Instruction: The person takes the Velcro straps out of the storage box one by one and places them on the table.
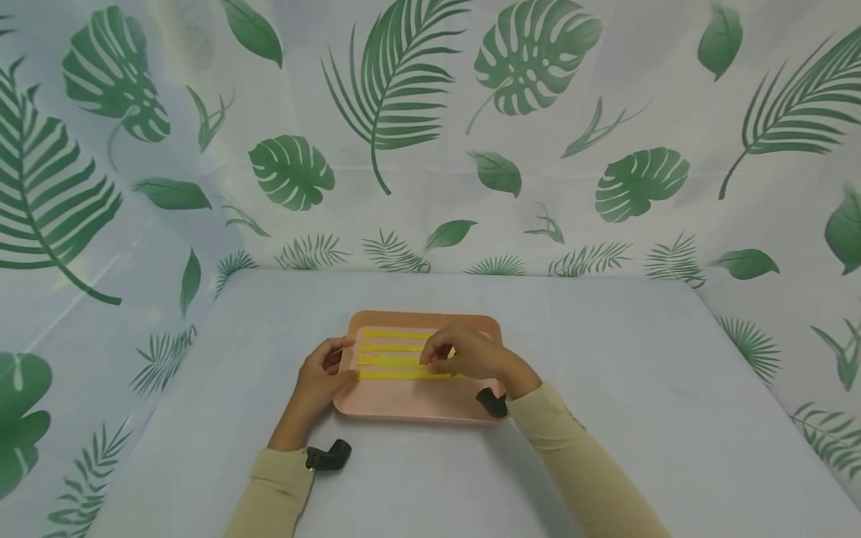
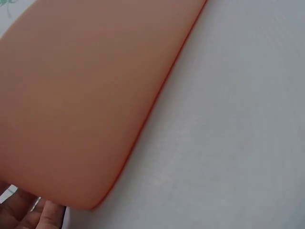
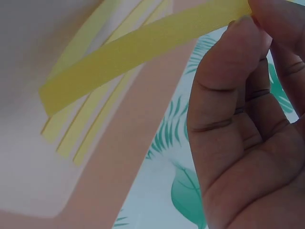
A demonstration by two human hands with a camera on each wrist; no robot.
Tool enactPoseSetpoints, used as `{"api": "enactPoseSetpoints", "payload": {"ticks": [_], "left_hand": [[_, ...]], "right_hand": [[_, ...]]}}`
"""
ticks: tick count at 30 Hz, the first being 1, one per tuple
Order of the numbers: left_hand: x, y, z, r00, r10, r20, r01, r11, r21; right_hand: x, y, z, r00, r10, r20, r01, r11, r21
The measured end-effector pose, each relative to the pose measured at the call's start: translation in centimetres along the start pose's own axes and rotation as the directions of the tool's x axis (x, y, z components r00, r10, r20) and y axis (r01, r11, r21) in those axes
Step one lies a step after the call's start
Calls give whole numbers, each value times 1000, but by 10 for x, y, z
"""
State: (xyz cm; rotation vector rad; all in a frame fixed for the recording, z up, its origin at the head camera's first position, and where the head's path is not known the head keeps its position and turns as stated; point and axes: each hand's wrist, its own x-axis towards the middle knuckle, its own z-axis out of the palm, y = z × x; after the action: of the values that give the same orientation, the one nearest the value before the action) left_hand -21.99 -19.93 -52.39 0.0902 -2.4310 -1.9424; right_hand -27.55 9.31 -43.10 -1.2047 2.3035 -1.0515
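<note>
A shallow pinkish-orange tray (image 1: 403, 403) lies on the white table. My left hand (image 1: 323, 377) grips its left rim, thumb at the near part and fingers farther back; the left wrist view shows the tray's outer side (image 2: 86, 95) with fingertips (image 2: 50, 214) at its corner. Over the tray, my right hand (image 1: 466, 353) pinches a flat yellow strip (image 3: 143, 45) between thumb and index finger. The strip slants up from the tray to the fingertips. Several more yellow strips (image 1: 383, 334) lie side by side in the tray, partly hidden behind my right hand.
The white tabletop (image 1: 625, 388) stretches around the tray. Behind it and at both sides hangs a white cloth (image 1: 430, 179) with green leaf prints. Each wrist carries a small black camera, the left one (image 1: 329, 456) close over the table.
</note>
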Motion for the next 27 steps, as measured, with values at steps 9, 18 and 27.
{"api": "enactPoseSetpoints", "payload": {"ticks": [9,18,27], "left_hand": [[0,11,1,998,-41,-57,53,973,223],[-3,19,6,995,-11,-101,47,933,357],[-3,20,9,994,-1,-113,46,920,388]], "right_hand": [[-4,1,-1,999,53,12,-53,999,-12],[-6,3,-2,996,86,14,-86,996,18],[-18,11,-16,961,251,-113,-246,968,55]]}}
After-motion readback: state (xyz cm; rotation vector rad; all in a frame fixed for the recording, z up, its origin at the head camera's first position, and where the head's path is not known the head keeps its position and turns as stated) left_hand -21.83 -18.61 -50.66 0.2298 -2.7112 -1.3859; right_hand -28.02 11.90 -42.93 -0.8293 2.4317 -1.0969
